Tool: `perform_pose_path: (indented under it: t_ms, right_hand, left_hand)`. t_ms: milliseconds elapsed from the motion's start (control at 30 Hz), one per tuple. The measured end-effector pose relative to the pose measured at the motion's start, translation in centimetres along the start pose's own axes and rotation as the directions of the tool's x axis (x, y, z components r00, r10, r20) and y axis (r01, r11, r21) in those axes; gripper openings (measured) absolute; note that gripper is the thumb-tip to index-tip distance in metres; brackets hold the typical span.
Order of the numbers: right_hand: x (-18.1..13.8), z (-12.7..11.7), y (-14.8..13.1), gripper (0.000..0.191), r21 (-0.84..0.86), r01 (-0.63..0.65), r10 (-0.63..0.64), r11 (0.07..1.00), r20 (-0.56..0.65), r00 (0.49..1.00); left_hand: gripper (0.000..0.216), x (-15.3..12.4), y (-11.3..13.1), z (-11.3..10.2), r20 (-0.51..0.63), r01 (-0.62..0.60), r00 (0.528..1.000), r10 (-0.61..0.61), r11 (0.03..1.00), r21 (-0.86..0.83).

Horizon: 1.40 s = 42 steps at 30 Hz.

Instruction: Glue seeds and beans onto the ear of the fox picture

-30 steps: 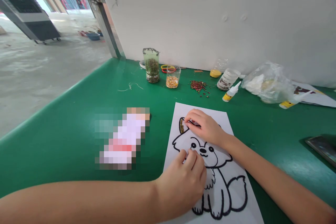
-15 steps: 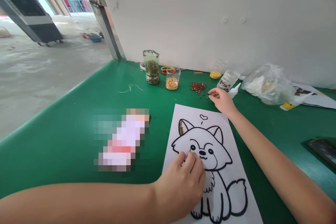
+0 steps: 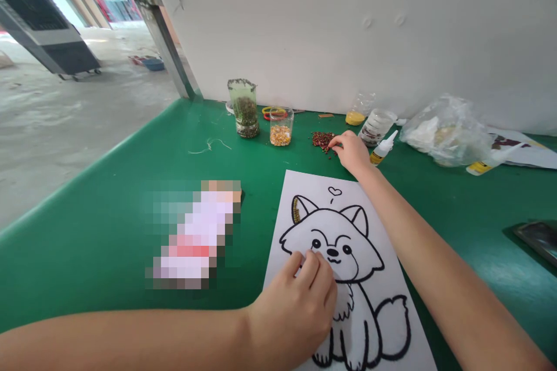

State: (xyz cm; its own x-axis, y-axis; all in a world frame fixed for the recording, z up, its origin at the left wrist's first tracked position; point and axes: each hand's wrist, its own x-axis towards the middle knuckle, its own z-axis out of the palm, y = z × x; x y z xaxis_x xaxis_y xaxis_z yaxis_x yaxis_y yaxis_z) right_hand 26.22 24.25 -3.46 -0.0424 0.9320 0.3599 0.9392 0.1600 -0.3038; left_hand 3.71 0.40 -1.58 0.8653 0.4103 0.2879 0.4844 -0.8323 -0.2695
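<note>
On the green table (image 3: 108, 208), my right hand (image 3: 350, 151) pinches at red beans (image 3: 322, 140); my left hand (image 3: 296, 307), fingers curled, presses the drawing (image 3: 391, 324).

Craft workbench in workshop hall: green table (image 3: 108, 208), white partition (image 3: 348, 23), concrete floor (image 3: 65, 122), industrial cooler (image 3: 39, 35); seed jars (image 3: 244, 109), glue bottle (image 3: 383, 149), outline drawing (image 3: 348, 266).

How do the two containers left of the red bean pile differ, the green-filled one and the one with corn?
The green-seed jar is taller, tinted green, and stands farther left; the corn cup is shorter, clear, and closer to the red bean pile. The jar holds dark green grains up to about half its height; the cup holds yellow kernels only near its bottom. Both stand upright and open on the green table.
</note>
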Motion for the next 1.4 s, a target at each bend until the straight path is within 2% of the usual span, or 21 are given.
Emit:
perform_pose_path:
  t_ms: [467,533,633,700,800,900,1000,1100,1400]
  right_hand:
    - [0.2,-0.8,-0.4,0.011,-0.118,0.046,-0.033,0.992,0.109,0.993]
    - [0.4,-1.5,-0.4,0.013,-0.067,0.024,-0.019,0.997,0.067,0.998]
    - [0.3,-3.0,-1.2,0.012,0.118,0.026,-0.027,0.993,0.001,1.0]
    - [-0.8,-4.0,-2.7,0.009,0.254,0.075,-0.083,0.964,0.019,0.996]
    - [-4.5,-4.9,-5.7,0.009,0.369,0.171,-0.224,0.914,0.106,0.969]
    - [-9.2,-5.2,-8.1,0.009,0.394,0.256,-0.366,0.883,0.235,0.9]
    - [-12.4,-5.2,-8.8,0.009,0.366,0.307,-0.408,0.879,0.24,0.881]
    - [-13.1,-5.1,-8.5,0.009,0.38,0.318,-0.429,0.869,0.258,0.865]
    - [-12.1,-5.1,-7.1,0.01,0.462,0.28,-0.434,0.842,0.27,0.86]
  left_hand:
    - [0.03,0.0,0.0,0.1,0.004,-0.001,1.0,0.001,1.0,0.008]
    - [0.03,0.1,0.0,0.0,0.002,-0.002,1.0,0.002,1.0,0.011]
    - [0.03,0.1,-0.1,0.0,0.001,0.001,1.0,-0.001,1.0,0.006]
    - [0.03,0.1,-0.1,0.0,0.006,-0.001,1.0,0.001,1.0,0.004]
    - [0.03,0.1,0.0,-0.1,0.01,-0.005,1.0,0.005,1.0,-0.001]
    - [0.031,0.1,0.0,-0.1,0.005,0.002,1.0,-0.002,1.0,0.001]
    - [0.032,0.1,-0.1,0.0,0.003,0.005,1.0,-0.005,1.0,0.003]
    - [0.032,0.0,-0.1,0.0,0.011,-0.001,1.0,0.0,1.0,0.004]
    - [0.032,0.0,0.0,0.1,0.028,-0.012,1.0,0.011,1.0,0.012]
